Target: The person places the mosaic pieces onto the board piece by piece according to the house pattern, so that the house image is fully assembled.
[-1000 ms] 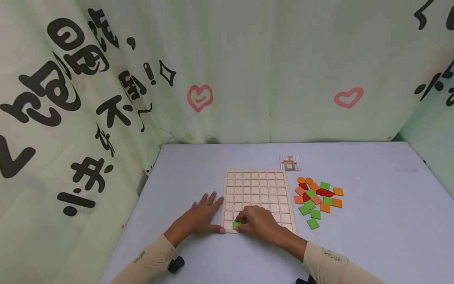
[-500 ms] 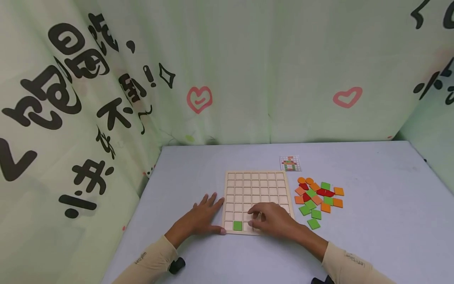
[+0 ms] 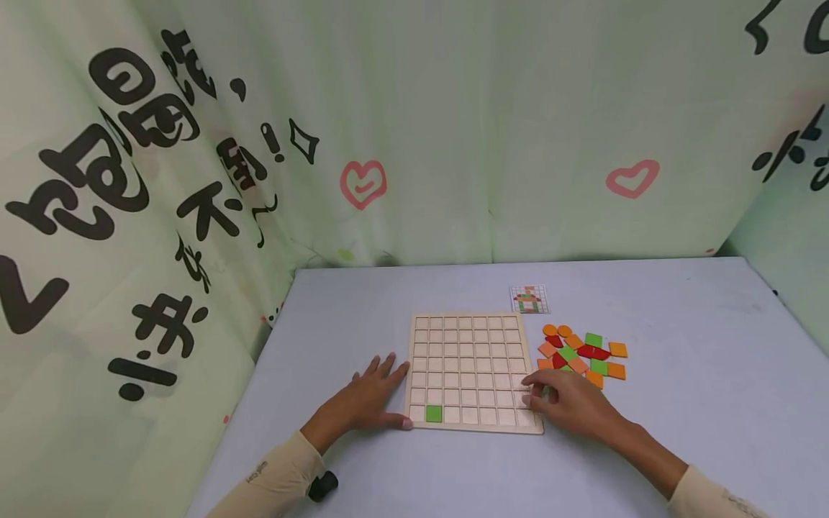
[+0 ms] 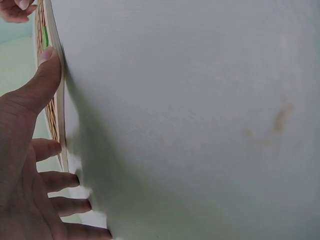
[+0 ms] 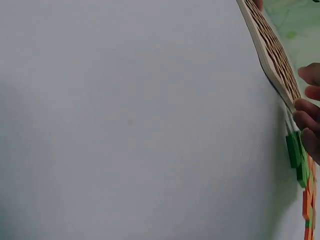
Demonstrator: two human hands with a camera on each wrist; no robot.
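Observation:
A wooden grid board (image 3: 469, 363) lies flat, with one green square tile (image 3: 434, 414) in its bottom row, second cell from the left. My left hand (image 3: 369, 396) spreads its fingers along the board's left side, thumb at the lower left corner. In the left wrist view its thumb (image 4: 46, 75) presses the board's edge. My right hand (image 3: 573, 403) hovers over the board's lower right edge, fingers loosely bent and nothing between them. It covers part of the pile of loose tiles. In the right wrist view, green tiles (image 5: 292, 151) lie just below its fingers.
Right of the board lie several loose pieces: orange squares (image 3: 617, 350), orange discs (image 3: 550, 330), red pieces (image 3: 586, 351) and green squares (image 3: 593, 340). A small printed pattern card (image 3: 529, 298) sits behind the board's right corner. A printed curtain (image 3: 492, 144) hangs behind the white table (image 3: 363, 309).
My right hand has let go of the green tile, leaving it in its cell, and moved right across the board to the loose tiles. The left hand has stayed put.

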